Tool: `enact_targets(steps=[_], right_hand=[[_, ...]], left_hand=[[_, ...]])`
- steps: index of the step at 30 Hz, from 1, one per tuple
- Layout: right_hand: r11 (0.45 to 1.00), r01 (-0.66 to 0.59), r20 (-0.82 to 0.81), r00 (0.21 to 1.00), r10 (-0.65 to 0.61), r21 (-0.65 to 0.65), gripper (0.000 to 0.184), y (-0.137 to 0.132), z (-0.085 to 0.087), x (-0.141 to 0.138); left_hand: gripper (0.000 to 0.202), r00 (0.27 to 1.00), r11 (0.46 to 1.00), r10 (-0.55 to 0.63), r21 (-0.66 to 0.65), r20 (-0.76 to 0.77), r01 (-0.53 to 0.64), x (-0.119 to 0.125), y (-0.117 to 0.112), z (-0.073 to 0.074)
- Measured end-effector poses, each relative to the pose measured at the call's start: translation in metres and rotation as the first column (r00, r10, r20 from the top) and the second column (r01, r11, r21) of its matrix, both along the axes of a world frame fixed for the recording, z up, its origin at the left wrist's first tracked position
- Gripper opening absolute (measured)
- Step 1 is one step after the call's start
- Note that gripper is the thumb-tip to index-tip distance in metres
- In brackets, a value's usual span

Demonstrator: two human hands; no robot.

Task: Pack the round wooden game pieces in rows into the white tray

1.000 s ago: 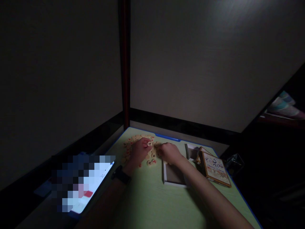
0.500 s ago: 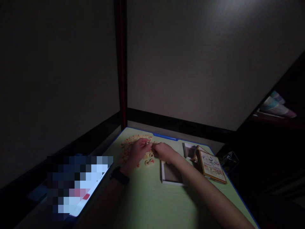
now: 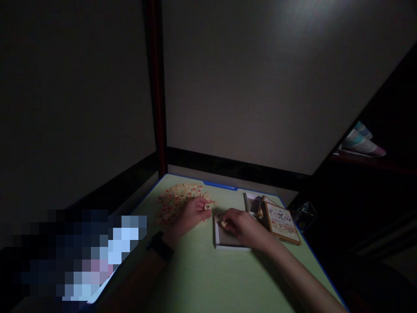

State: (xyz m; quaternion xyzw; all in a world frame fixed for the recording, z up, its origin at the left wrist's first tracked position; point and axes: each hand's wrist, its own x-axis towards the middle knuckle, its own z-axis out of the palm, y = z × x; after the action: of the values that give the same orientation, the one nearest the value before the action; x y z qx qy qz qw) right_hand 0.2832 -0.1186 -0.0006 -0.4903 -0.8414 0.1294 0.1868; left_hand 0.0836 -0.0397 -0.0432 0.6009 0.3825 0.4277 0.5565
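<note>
Between the thumb and fingers of my left hand [image 3: 193, 214] is a round Chinese chess piece [image 3: 207, 207] with a dark character on it. My right hand [image 3: 240, 224] reaches over a shallow open box tray [image 3: 228, 240] and pinches another pale chess piece [image 3: 224, 223] just inside its left part. Another piece [image 3: 218, 215] shows in the tray's far left corner. Behind and left of my left hand, a heap of chess pieces [image 3: 176, 196] with red and dark characters spreads over the table. My left forearm covers part of the heap.
The green table [image 3: 195, 278] has a blue rim. At its right stand a printed game box [image 3: 282, 221] and, behind it, a second open box [image 3: 250, 202]. A blurred-out bright screen [image 3: 114, 248] lies at the left. Walls rise behind the table.
My right hand has moved from the heap rightward and nearer, over the tray, with a piece in its fingers. My left hand has shifted slightly right, away from the heap, still holding its piece.
</note>
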Motion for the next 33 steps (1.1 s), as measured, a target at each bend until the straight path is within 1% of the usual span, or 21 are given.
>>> enact_targets(steps=[3,5,7,11,14,17,20,23,27,31,33], right_hand=[[0.999,0.015,0.023,1.0,-0.014,-0.045,0.024,-0.011,-0.016,0.0],[0.997,0.023,0.01,1.0,-0.022,-0.068,0.025,-0.012,-0.022,0.0],[0.998,0.03,-0.025,0.999,-0.031,-0.062,0.026,-0.01,-0.026,0.001],[0.997,0.075,-0.082,0.994,-0.076,-0.013,0.025,-0.01,-0.032,0.004],[0.986,0.164,-0.089,0.982,-0.165,-0.017,0.019,-0.012,-0.036,0.002],[0.969,0.242,-0.07,0.967,-0.244,-0.045,0.015,-0.014,-0.039,-0.002],[0.96,0.274,-0.042,0.96,-0.277,-0.062,0.011,-0.013,-0.04,-0.008],[0.957,0.284,-0.029,0.958,-0.286,-0.051,0.009,-0.012,-0.04,-0.013],[0.959,0.281,-0.005,0.96,-0.281,-0.032,0.006,-0.012,-0.041,-0.018],[0.965,0.261,0.011,0.965,-0.26,-0.029,0.017,-0.013,-0.041,-0.017],[0.963,0.267,0.01,0.964,-0.267,-0.03,0.018,-0.013,-0.041,-0.016]], left_hand=[[0.024,0.997,0.998,-0.058,0.001,-0.05,0.058,0.009,-0.008,-0.004],[0.021,0.994,0.998,-0.069,0.011,-0.08,0.07,0.013,-0.012,-0.007],[0.016,0.99,0.996,-0.081,0.029,-0.118,0.085,0.015,-0.013,-0.01],[0.011,0.975,0.99,-0.054,0.113,-0.214,0.08,0.014,-0.011,-0.02],[0.011,0.956,0.98,-0.006,0.189,-0.293,0.064,0.012,-0.009,-0.025],[0.014,0.93,0.976,0.023,0.21,-0.367,0.059,0.01,-0.012,-0.022],[0.015,0.915,0.975,0.035,0.216,-0.401,0.057,0.01,-0.017,-0.014],[0.014,0.916,0.973,0.044,0.223,-0.4,0.05,0.01,-0.019,-0.009],[0.013,0.92,0.973,0.044,0.225,-0.39,0.049,0.01,-0.02,-0.009],[0.013,0.925,0.974,0.044,0.223,-0.378,0.045,0.01,-0.021,-0.009],[0.012,0.926,0.974,0.038,0.221,-0.375,0.049,0.009,-0.021,-0.009]])
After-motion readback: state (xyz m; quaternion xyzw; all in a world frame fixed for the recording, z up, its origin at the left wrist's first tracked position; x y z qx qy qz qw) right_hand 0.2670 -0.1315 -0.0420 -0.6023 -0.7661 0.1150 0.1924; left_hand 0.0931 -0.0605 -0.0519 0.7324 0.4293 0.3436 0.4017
